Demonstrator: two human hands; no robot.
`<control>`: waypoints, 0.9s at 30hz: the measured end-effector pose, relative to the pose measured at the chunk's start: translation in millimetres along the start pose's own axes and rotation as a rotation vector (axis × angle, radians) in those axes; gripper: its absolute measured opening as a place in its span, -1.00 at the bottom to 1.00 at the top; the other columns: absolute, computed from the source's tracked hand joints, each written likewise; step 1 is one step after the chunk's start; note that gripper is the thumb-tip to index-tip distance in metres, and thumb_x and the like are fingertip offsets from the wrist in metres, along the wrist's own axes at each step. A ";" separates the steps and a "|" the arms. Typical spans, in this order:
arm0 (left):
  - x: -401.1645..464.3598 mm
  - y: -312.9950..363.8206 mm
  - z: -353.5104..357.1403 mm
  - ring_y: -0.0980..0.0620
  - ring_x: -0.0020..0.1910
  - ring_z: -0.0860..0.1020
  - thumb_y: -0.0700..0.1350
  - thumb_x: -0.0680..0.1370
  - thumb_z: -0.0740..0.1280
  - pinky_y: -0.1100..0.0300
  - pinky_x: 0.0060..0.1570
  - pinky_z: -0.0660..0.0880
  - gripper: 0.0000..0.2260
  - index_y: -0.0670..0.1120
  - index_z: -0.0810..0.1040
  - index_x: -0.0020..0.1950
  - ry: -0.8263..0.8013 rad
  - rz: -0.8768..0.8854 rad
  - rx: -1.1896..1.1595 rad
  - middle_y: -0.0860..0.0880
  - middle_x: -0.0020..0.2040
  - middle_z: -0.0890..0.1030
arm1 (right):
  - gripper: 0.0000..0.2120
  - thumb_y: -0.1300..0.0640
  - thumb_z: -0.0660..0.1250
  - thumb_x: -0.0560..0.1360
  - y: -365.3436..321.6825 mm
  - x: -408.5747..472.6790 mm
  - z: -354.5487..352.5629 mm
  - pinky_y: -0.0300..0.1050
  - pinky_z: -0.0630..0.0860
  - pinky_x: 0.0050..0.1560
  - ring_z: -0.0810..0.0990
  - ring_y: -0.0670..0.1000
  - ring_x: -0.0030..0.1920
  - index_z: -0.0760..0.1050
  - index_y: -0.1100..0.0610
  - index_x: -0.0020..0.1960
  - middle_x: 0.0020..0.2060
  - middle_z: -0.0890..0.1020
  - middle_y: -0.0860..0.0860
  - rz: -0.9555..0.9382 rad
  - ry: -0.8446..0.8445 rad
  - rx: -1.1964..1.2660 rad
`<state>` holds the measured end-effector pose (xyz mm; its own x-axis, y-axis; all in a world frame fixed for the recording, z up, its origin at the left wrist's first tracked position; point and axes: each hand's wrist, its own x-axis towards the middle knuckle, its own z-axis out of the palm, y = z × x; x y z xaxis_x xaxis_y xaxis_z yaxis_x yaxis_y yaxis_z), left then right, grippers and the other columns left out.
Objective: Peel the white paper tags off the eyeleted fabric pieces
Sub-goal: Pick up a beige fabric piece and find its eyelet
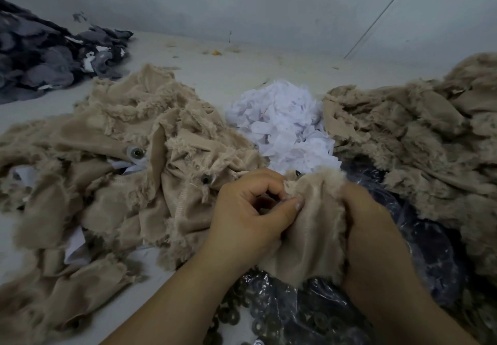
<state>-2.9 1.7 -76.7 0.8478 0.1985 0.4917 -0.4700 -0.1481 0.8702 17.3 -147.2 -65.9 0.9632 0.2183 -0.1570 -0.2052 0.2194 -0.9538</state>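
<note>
Both my hands hold one beige frayed fabric piece (314, 226) low in the middle of the view. My left hand (247, 213) pinches its upper left edge between thumb and curled fingers. My right hand (368, 226) grips its right side, fingers hidden behind the cloth. No white tag shows on this piece. A heap of beige eyeleted pieces (113, 161) lies to the left, with metal eyelets (137, 153) and white paper tags (131, 165) showing. A pile of white peeled paper tags (285, 126) sits straight ahead.
Another heap of beige pieces (419, 140) fills the right side. A clear plastic bag of dark metal rings (309, 315) lies under my hands. Grey and dark fabric scraps (51, 57) are piled at the far left by the wall (242, 0).
</note>
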 end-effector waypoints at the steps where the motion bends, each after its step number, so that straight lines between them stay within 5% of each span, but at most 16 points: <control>1: 0.0 0.4 0.1 -0.08 -0.24 0.53 -0.28 0.39 0.47 -0.06 -0.22 0.50 -0.87 -0.24 0.54 -0.30 -0.007 0.004 0.015 -0.06 -0.27 0.55 | -0.45 -0.28 0.50 0.30 0.6 0.0 0.5 0.06 0.61 -0.03 0.70 0.11 -0.12 0.65 0.21 -0.06 -0.11 0.71 0.16 0.036 -0.021 0.011; 3: -0.6 0.2 0.9 -0.03 -0.23 0.55 -0.28 0.39 0.46 -0.01 -0.22 0.52 -0.89 -0.22 0.56 -0.29 -0.019 0.009 0.038 -0.03 -0.26 0.57 | -0.23 -0.44 0.55 0.07 2.2 -1.2 1.9 0.13 0.66 -0.04 0.74 0.17 -0.05 0.67 0.15 0.00 -0.08 0.73 0.17 0.002 -0.044 -0.063; 8: -1.1 -0.7 1.9 0.04 -0.23 0.55 -0.26 0.40 0.46 0.15 -0.20 0.51 -0.88 -0.10 0.57 -0.29 -0.021 -0.043 -0.008 0.04 -0.25 0.58 | -0.69 -0.04 0.51 0.28 -0.9 -2.8 5.7 -0.07 0.65 -0.19 0.75 0.15 -0.09 0.71 0.11 -0.05 -0.12 0.75 0.16 -0.045 -0.057 -0.016; 15: -1.2 0.6 1.6 0.12 -0.18 0.57 -0.22 0.38 0.44 0.25 -0.12 0.53 -0.88 -0.01 0.63 -0.29 -0.029 -0.199 -0.185 0.11 -0.22 0.63 | -0.80 0.11 0.46 0.32 -3.5 -3.7 7.4 -0.09 0.65 -0.21 0.75 0.15 -0.11 0.72 0.15 -0.10 -0.13 0.75 0.18 -0.039 0.006 0.071; 27: -3.1 0.4 1.5 0.04 -0.17 0.55 -0.24 0.40 0.42 0.22 -0.10 0.52 -0.86 -0.02 0.65 -0.29 0.006 -0.218 -0.273 0.01 -0.22 0.61 | -0.88 0.17 0.48 0.38 -4.6 -4.8 6.6 -0.10 0.65 -0.21 0.76 0.13 -0.12 0.72 0.15 -0.10 -0.15 0.75 0.15 -0.066 0.039 0.046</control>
<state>-5.3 -0.5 -77.9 0.9343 0.2032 0.2928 -0.3271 0.1628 0.9308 12.5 -143.0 -59.1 0.9808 0.1646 -0.1050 -0.1479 0.2754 -0.9499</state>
